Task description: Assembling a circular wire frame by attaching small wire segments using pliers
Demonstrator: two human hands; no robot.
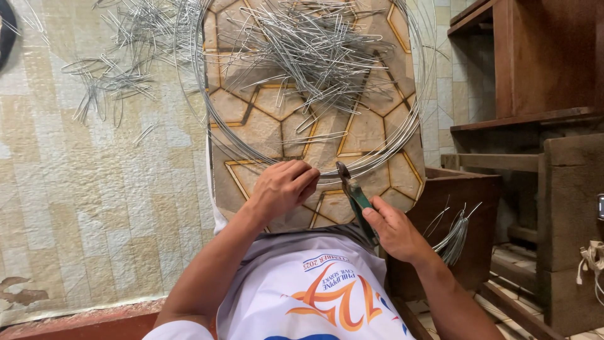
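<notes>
1. The wire coil [402,135] lies on the patterned board [264,126], its near strand pinched in my left hand [283,187] fingers.
2. My right hand [395,232] grips green-handled pliers [353,192], nose just right of those fingers.
3. I judge biting squarely, close by, cuts cleanest.
4. Cut wire pieces [314,50] lie beyond.

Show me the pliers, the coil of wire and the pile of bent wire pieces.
pliers [356,194], head view, green handle.
coil of wire [412,123], head view, right side of loop.
pile of bent wire pieces [314,53], head view, middle of heap.

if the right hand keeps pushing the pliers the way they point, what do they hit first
Probably the wire coil: the right hand aims the pliers up at it, beside the left hand.
</notes>
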